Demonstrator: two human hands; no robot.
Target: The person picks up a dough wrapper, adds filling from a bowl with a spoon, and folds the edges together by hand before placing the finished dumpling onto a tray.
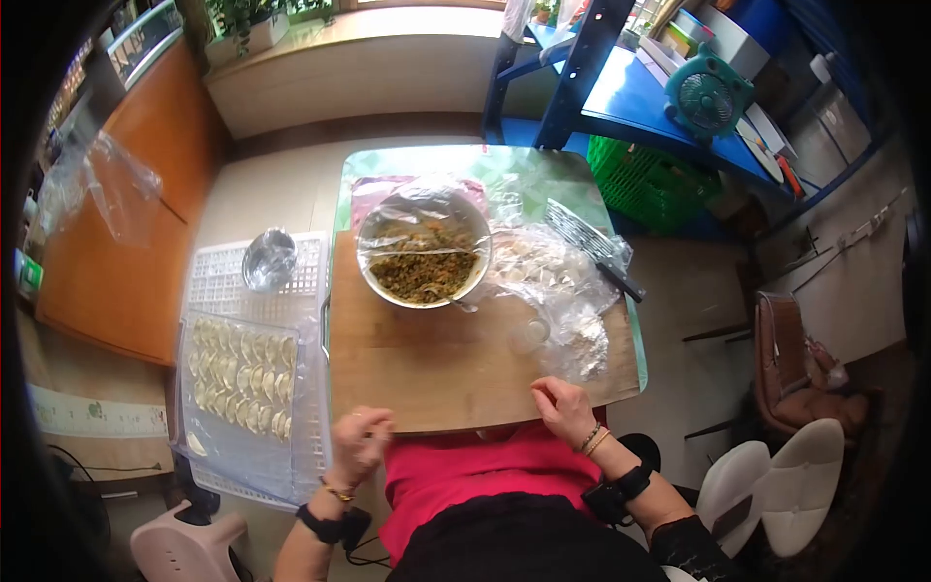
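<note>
My left hand [361, 441] is at the near left corner of the wooden board [427, 364], fingers loosely curled in and nothing visible in them. At the board's near right edge, my right hand [566, 412] has its fingers bent together, with no object showing. Toward the back of the board is a metal bowl [363, 254] of chopped filling [424, 274], partly covered by plastic film [427, 209]. Right of it, clear plastic [529, 281] lies over pale dough pieces. White flour [588, 341] is heaped nearest my right hand, beside a small clear round object [531, 333].
Left of the table, rows of dumplings [242, 373] lie on a tray [233, 464] over a white rack [208, 281] bearing a metal bowl [270, 260]. A black-handled cleaver [619, 279] lies at the right. A pink stool [184, 543] and white chair [737, 485] stand nearby.
</note>
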